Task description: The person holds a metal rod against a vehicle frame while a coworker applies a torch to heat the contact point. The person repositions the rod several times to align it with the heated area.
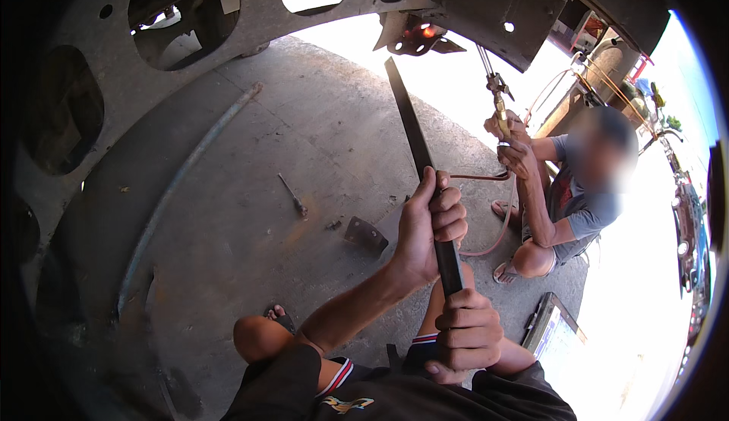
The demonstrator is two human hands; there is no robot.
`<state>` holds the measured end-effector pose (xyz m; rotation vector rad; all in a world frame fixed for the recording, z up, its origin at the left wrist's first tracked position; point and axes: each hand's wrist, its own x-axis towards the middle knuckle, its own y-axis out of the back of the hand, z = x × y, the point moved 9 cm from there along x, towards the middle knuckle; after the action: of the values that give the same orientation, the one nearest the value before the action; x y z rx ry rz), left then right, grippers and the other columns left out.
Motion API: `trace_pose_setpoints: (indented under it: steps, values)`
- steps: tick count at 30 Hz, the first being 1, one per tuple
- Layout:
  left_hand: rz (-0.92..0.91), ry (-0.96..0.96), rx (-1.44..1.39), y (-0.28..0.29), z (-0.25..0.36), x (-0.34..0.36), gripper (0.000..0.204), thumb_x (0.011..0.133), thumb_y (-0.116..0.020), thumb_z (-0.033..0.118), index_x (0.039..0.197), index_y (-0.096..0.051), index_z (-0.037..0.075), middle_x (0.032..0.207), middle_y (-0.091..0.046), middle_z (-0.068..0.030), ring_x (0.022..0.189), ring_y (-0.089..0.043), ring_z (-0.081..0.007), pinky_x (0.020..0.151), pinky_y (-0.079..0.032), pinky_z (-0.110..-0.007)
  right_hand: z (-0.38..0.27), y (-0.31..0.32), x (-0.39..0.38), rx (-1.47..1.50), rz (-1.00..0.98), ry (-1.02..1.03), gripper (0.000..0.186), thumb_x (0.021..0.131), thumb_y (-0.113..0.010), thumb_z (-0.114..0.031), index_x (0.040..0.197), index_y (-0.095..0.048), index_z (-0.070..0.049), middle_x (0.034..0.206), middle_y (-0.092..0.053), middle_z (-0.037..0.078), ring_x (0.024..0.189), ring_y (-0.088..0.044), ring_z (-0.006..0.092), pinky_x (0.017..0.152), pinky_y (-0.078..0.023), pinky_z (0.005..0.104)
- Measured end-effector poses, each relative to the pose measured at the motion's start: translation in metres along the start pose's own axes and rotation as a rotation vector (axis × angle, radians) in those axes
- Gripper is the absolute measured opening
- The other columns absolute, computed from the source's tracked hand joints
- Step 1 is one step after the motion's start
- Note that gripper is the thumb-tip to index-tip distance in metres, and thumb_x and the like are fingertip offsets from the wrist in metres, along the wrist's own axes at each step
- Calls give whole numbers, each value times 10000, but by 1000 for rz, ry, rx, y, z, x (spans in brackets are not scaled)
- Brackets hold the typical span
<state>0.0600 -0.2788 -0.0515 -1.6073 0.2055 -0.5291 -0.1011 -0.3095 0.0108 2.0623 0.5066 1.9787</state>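
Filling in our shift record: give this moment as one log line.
left hand: grips dark flat bar; right hand: grips it lower down; co-worker: holds torch; bracket: glowing red

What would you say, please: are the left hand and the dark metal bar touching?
Touching: the head view shows the left hand wrapped around the dark metal bar.

And we're over the grey conc. floor now: long bluish pipe out L, running nr to far, its far end rusty brown! Mid-floor, a thin rod-like tool lies flat, thicker end toward the btm R. Just R of that, a small dark lump, and beside it a dark plate w/ small holes! Lower R, a black-edged flat obj. w/ pale face; far R, parked vehicles in bright sun, greenery above!
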Motion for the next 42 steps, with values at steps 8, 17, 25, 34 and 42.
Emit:
trace_pose_setpoints:
  steps: [8, 17, 25, 34, 42]
  values:
    - [99, 26, 238, 80, 11, 1, 376, 1073, -307, 489, 950, -434, 158, 599, -211, 85, 429, -141, -16, 350, -141, -196, 46, 4, -133, 152, 374, -1162, 631, 869, -730, -278, 1385, -458, -38, 1347, -458, 168, 1260, -471, 299, 1009, -430, 452]
    - [21, 140, 364, 103, 44, 3, 397, 1083, -264, 475, 943, -402, 129, 545, -194, 77, 391, -107, -18, 321, -113, -215, 97, -112, -176, 1064, 594, -1482, 446, 1043, -505, -144, 1407, -257, -69, 682, -430, -6, 485, -385, 72, 456, -310, 242]
    - [97, 183, 635, 103, 87, 27, 387, 1086, -267, 473, 925, -395, 145, 527, -181, 88, 365, -102, -17, 304, -121, -214, 139, -141, -168, 1018, 681, -1436, 492, 1042, -519, -167, 1459, -273, -80, 657, -409, -37, 471, -348, 41, 435, -270, 226]
    - [182, 112, 791, 63, 101, 46, 361, 1089, -327, 440, 952, -459, 133, 559, -219, 102, 383, -150, 3, 311, -156, -185, 145, -126, -118, 1074, 691, -1354, 480, 1052, -494, -178, 1446, -245, -61, 694, -459, -8, 481, -387, 45, 437, -316, 218]
    - [166, 103, 709, 60, 84, 32, 374, 1070, -385, 472, 919, -477, 143, 557, -224, 105, 389, -164, 2, 326, -153, -192, 118, -100, -103, 684, 514, -1372, 349, 1059, -475, -195, 1343, -323, -60, 713, -471, -9, 499, -405, 48, 423, -337, 225]
